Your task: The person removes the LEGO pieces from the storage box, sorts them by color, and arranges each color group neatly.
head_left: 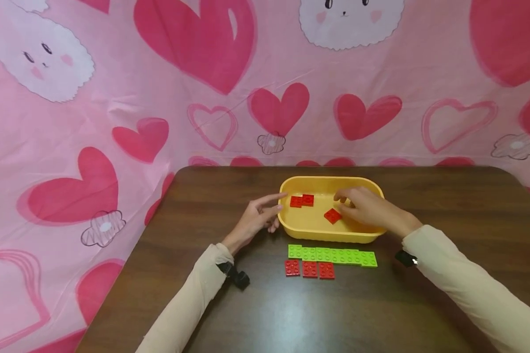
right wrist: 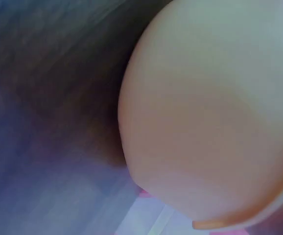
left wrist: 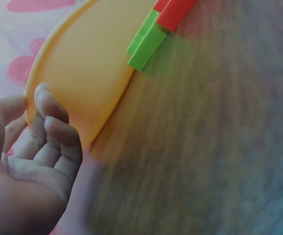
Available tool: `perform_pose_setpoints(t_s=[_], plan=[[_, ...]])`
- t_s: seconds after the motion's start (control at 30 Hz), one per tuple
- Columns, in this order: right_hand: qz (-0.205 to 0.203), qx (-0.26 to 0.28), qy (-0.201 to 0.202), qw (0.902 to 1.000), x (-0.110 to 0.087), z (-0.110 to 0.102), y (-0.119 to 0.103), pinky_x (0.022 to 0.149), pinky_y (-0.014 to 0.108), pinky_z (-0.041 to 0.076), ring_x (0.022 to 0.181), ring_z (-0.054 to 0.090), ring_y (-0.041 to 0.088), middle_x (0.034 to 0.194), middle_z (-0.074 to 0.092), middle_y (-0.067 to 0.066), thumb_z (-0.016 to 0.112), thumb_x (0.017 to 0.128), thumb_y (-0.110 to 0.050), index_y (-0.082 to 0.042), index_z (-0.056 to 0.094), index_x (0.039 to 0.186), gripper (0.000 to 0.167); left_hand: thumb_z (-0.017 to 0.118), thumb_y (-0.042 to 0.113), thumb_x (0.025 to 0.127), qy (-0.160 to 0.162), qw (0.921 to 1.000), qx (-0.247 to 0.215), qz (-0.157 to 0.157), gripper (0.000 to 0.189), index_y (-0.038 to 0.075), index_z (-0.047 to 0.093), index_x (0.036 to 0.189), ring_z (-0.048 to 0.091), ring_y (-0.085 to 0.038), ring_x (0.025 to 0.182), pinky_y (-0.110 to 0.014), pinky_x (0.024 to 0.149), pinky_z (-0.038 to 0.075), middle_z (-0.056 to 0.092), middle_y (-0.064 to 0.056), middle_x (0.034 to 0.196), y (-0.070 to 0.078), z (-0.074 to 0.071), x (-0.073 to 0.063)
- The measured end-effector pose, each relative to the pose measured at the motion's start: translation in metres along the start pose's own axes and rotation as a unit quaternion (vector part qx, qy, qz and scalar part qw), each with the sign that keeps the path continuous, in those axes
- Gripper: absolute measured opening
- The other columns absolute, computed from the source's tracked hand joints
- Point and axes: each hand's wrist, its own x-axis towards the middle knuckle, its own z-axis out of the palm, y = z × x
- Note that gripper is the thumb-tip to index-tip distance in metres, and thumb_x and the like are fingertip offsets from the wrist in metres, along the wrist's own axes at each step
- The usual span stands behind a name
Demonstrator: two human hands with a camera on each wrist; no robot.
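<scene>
In the head view my right hand [head_left: 364, 203] reaches into the yellow bin [head_left: 331, 236] at its right side, with thumb and fingers apart. The thumb is close beside a red brick [head_left: 332, 216] lying on the bin floor. Two more red bricks [head_left: 307, 200] lie together at the bin's back left. My left hand [head_left: 257, 216] is at the bin's left end, index finger extended to the rim and thumb beside the wall. The left wrist view shows its other fingers [left wrist: 58, 132] loosely bent near the wall. The right hand is hidden in the right wrist view.
Directly in front of the bin runs a row of several light-green bricks [head_left: 337, 255]. Three red bricks [head_left: 309, 269] stand side by side nearer to me. All are on a dark wooden table [head_left: 269, 314]. A pink heart-patterned cloth [head_left: 229, 59] hangs behind and to the left.
</scene>
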Motion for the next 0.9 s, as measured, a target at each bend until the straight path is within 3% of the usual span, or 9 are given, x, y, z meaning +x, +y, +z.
perform_pose_setpoints(t_s=[0.1, 0.2, 0.3, 0.53, 0.9], plan=[[-0.018, 0.025, -0.016, 0.9994, -0.005, 0.000, 0.000, 0.070, 0.036, 0.054, 0.075, 0.059, 0.018, 0.095, 0.069, 0.007, 0.075, 0.086, -0.006, -0.001, 0.070, 0.116, 0.031, 0.061, 0.018, 0.100, 0.006, 1.0000, 0.005, 0.000, 0.044, 0.007, 0.054, 0.142, 0.055, -0.016, 0.053, -0.026, 0.050, 0.048, 0.061, -0.008, 0.065, 0.002, -0.002, 0.000], [-0.043, 0.015, -0.036, 0.9983, -0.009, 0.003, -0.002, 0.076, 0.038, 0.055, 0.081, 0.060, 0.020, 0.101, 0.069, 0.006, 0.076, 0.085, -0.004, -0.003, 0.068, 0.123, 0.040, 0.061, 0.019, 0.101, 0.008, 0.9999, 0.008, -0.004, 0.044, 0.008, 0.054, 0.143, 0.054, -0.016, 0.053, -0.026, 0.050, 0.048, 0.061, -0.009, 0.065, 0.003, -0.003, -0.001], [-0.051, 0.004, -0.038, 0.9980, -0.010, 0.007, -0.004, 0.086, 0.045, 0.054, 0.091, 0.061, 0.023, 0.107, 0.069, 0.007, 0.076, 0.084, -0.004, -0.004, 0.069, 0.121, 0.037, 0.061, 0.019, 0.100, 0.008, 0.9999, 0.007, -0.009, 0.044, 0.008, 0.054, 0.143, 0.054, -0.017, 0.054, -0.026, 0.051, 0.049, 0.060, -0.009, 0.066, 0.003, -0.004, -0.003], [-0.003, 0.021, -0.003, 0.9998, -0.012, 0.011, -0.007, 0.081, 0.043, 0.055, 0.083, 0.061, 0.020, 0.094, 0.071, 0.003, 0.082, 0.082, -0.013, -0.004, 0.073, 0.103, 0.024, 0.061, 0.020, 0.100, 0.005, 0.9999, 0.005, -0.008, 0.045, 0.008, 0.054, 0.143, 0.055, -0.018, 0.055, -0.026, 0.051, 0.049, 0.061, -0.010, 0.067, 0.003, -0.004, -0.005], [0.011, 0.034, 0.038, 0.9986, -0.017, 0.015, -0.012, 0.078, 0.040, 0.056, 0.083, 0.061, 0.019, 0.094, 0.072, 0.001, 0.081, 0.082, -0.015, -0.006, 0.075, 0.102, 0.022, 0.062, 0.021, 0.100, 0.006, 0.9998, 0.012, -0.015, 0.044, 0.011, 0.055, 0.142, 0.055, -0.018, 0.054, -0.026, 0.051, 0.049, 0.061, -0.010, 0.067, 0.003, -0.007, -0.007]])
